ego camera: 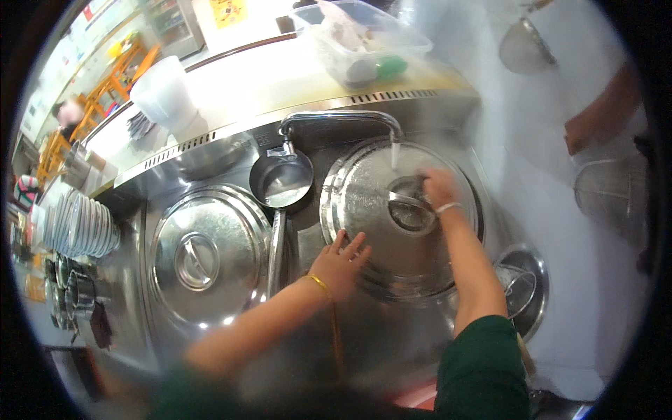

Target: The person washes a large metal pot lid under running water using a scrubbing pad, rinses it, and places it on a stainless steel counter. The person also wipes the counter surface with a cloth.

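A large round metal pot lid (367,178) lies in front of me, wet on top, beneath a curved chrome faucet (341,114) whose spout points down at it. My right hand (440,188) is blurred at the upper right edge of the lid's recessed handle; whether it holds a scrubber or cloth is unclear. Over the lid's lower left rim, my left hand (344,262) has its fingers spread and holds nothing. A second metal lid (231,252) with a strap handle sits to the left. Between the lids stands a saucepan (282,181), its long handle towards me.
Stacked plates (84,226) and metal pots (79,294) stand at the far left. A white plastic container (163,92) and a clear plastic bin (367,50) are on the ledge behind. At right are a metal bowl (541,294) with a strainer and another person's arm (604,118).
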A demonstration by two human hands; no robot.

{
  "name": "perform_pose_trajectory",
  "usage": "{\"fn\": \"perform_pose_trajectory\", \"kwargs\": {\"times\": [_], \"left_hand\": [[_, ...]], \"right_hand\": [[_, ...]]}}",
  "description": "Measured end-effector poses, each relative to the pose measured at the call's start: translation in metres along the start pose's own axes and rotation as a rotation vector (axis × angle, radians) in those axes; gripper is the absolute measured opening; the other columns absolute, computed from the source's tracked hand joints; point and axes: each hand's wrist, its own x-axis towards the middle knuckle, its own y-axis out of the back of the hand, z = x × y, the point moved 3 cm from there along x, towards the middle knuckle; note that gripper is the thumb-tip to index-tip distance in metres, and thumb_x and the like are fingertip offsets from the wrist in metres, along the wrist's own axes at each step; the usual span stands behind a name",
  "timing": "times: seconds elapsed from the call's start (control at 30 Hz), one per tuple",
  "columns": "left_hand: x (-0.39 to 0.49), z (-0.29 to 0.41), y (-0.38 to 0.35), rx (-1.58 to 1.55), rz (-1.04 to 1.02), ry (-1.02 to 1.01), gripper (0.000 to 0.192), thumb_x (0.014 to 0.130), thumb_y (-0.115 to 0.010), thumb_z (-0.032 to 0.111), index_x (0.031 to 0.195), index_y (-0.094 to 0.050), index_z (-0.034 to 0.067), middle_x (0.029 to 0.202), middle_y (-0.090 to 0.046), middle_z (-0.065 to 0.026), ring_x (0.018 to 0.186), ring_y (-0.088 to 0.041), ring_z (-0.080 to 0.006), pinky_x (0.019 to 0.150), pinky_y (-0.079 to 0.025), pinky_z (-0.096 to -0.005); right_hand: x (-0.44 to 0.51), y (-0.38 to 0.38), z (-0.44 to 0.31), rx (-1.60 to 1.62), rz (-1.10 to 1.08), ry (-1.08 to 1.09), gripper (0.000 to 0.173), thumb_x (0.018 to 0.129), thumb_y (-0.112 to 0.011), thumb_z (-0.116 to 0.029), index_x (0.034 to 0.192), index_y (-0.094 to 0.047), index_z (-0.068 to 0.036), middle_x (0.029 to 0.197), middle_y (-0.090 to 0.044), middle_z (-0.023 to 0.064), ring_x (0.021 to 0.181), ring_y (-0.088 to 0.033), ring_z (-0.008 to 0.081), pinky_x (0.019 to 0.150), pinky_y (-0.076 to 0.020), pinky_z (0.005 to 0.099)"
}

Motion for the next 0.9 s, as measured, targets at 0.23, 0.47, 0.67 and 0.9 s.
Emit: {"fn": "perform_pose_trajectory", "kwargs": {"times": [0.23, 0.47, 0.67, 0.9], "left_hand": [[0.009, 0.018, -0.009, -0.040, 0.061, -0.074, 0.079, 0.069, -0.066, 0.021, 0.139, -0.031, 0.014, 0.149, -0.017, -0.0113, 0.132, -0.014, -0.0508, 0.104, -0.030, -0.0535], [0.014, 0.019, -0.012, -0.070, 0.071, -0.093, 0.070, 0.071, -0.062, 0.019, 0.136, -0.037, 0.013, 0.147, -0.023, -0.0113, 0.136, -0.016, -0.0378, 0.108, -0.025, -0.0524], [-0.011, -0.021, -0.007, -0.699, 0.284, 0.084, 0.039, 0.073, -0.060, 0.013, 0.111, -0.056, 0.009, 0.117, -0.053, -0.0147, 0.108, -0.052, -0.0332, 0.093, -0.043, -0.0408], [-0.040, -0.019, -0.005, -0.590, 0.323, 0.183, 0.040, 0.079, -0.057, 0.017, 0.118, -0.051, 0.009, 0.127, -0.047, -0.0131, 0.119, -0.042, -0.0339, 0.097, -0.039, -0.0399]], "right_hand": [[0.048, -0.008, 0.071, -0.119, -0.217, -0.541, 0.039, 0.087, -0.038, -0.033, 0.118, -0.056, -0.018, 0.123, -0.054, 0.0131, 0.114, -0.050, 0.0313, 0.096, -0.0384, 0.0438], [0.097, -0.050, -0.119, -0.125, -0.471, -0.010, 0.035, 0.086, -0.043, -0.039, 0.114, -0.061, -0.027, 0.123, -0.053, 0.0019, 0.116, -0.045, 0.0248, 0.099, -0.0369, 0.0407], [-0.061, -0.034, -0.184, 0.152, -0.064, 0.657, 0.017, 0.078, -0.056, -0.027, 0.088, -0.065, -0.016, 0.098, -0.059, 0.0036, 0.093, -0.054, 0.0248, 0.078, -0.0440, 0.0416], [-0.233, 0.040, -0.105, 0.136, 0.003, 0.240, 0.024, 0.073, -0.062, -0.013, 0.096, -0.061, -0.010, 0.108, -0.054, 0.0101, 0.097, -0.051, 0.0318, 0.084, -0.0429, 0.0421]]}}
